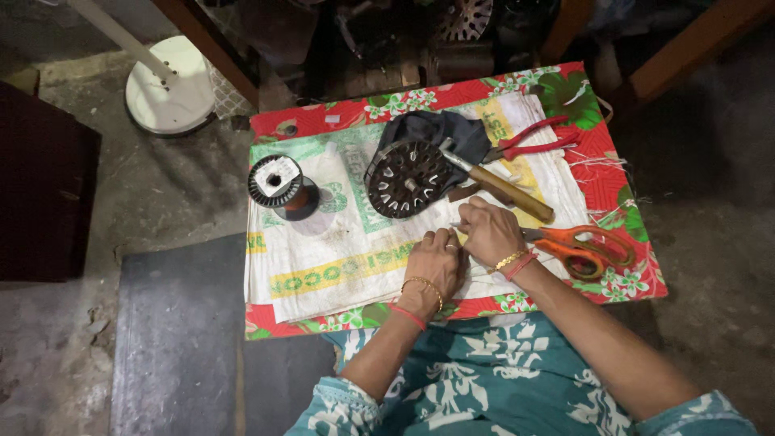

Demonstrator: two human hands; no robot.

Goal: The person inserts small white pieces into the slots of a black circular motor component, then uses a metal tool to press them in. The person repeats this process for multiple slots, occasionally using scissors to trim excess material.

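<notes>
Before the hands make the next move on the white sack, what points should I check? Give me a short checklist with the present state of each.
1. Both hands in view: ok. Left hand and right hand meet on the white sack.
2. What the fingers pinch: cannot tell, it is too small and hidden between them.
3. Orange scissors near: ok, beside the right wrist, untouched.
4. Round slotted metal core free: ok, it lies above the hands, apart from them.
5. Copper wire spool upright: ok, standing at the sack's left.
6. Red pliers and wooden-handled tool out of the way: ok.
</notes>
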